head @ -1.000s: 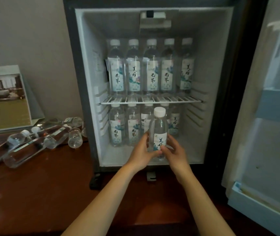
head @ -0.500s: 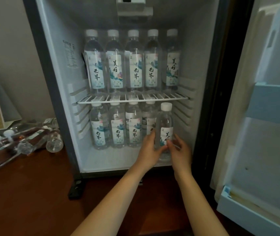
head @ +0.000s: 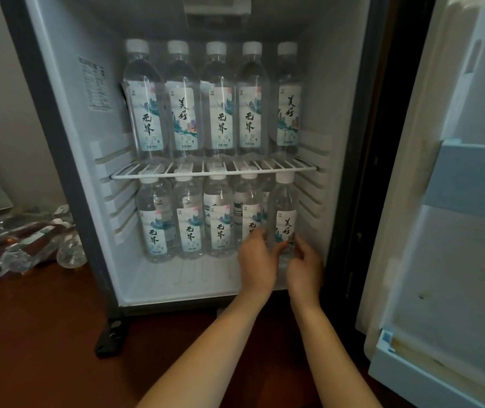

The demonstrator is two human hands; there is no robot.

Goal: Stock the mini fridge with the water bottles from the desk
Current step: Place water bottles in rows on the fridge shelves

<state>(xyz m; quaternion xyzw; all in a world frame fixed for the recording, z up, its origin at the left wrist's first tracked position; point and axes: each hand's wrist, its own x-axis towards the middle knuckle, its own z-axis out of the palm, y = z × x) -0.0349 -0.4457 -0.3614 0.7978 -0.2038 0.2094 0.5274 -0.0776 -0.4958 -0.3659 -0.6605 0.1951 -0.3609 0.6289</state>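
The mini fridge stands open on the wooden desk. Several labelled water bottles line its wire shelf, and several more stand on the floor below it. A clear water bottle with a white cap stands upright at the right end of the lower row. My left hand and my right hand grip its lower part from either side, fingers curled round it. More water bottles lie on their sides on the desk left of the fridge.
The fridge door hangs open on the right, with a pale door shelf near its bottom. A framed picture leans against the wall at the far left edge. Brown desk surface lies in front of the fridge.
Both hands carried the bottle from the front of the fridge floor deeper in and to the right, to the end of the lower row. My view moved closer.
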